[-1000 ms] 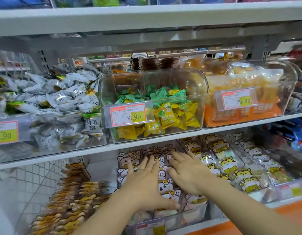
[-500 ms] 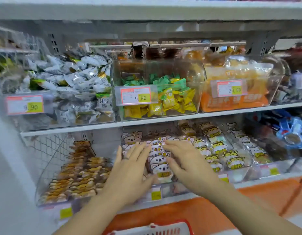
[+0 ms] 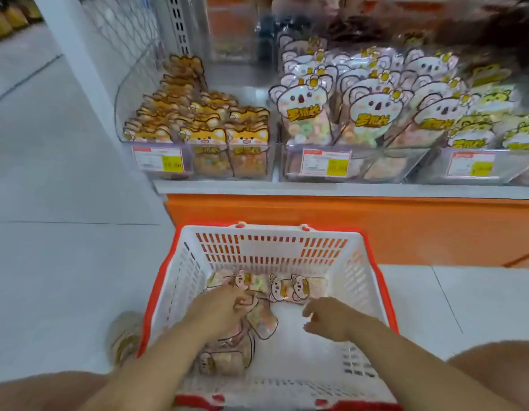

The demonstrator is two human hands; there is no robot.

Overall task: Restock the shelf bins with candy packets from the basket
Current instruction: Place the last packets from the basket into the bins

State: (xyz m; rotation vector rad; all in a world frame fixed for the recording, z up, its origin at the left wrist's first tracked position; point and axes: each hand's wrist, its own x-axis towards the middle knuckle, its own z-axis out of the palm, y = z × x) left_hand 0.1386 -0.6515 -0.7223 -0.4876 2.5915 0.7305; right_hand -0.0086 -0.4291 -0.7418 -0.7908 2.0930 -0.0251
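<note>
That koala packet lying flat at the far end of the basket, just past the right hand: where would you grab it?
Probably by its near edge, coming down from above. The koala packet lies flat on the floor of the basket, so nothing sticks up to wrap; a thumb-and-fingers pinch by the right hand, nearest to it, should lift it.

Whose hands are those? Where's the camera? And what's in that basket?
No machine here: these are a person's own two hands. The camera sits on the person's head and looks down, so you see what they see. A white basket with a red rim stands on the floor, with candy packets in it. The left hand grips some of them; the right hand hovers beside it, holding nothing. Up on the shelf, clear bins hold more packets.
</note>
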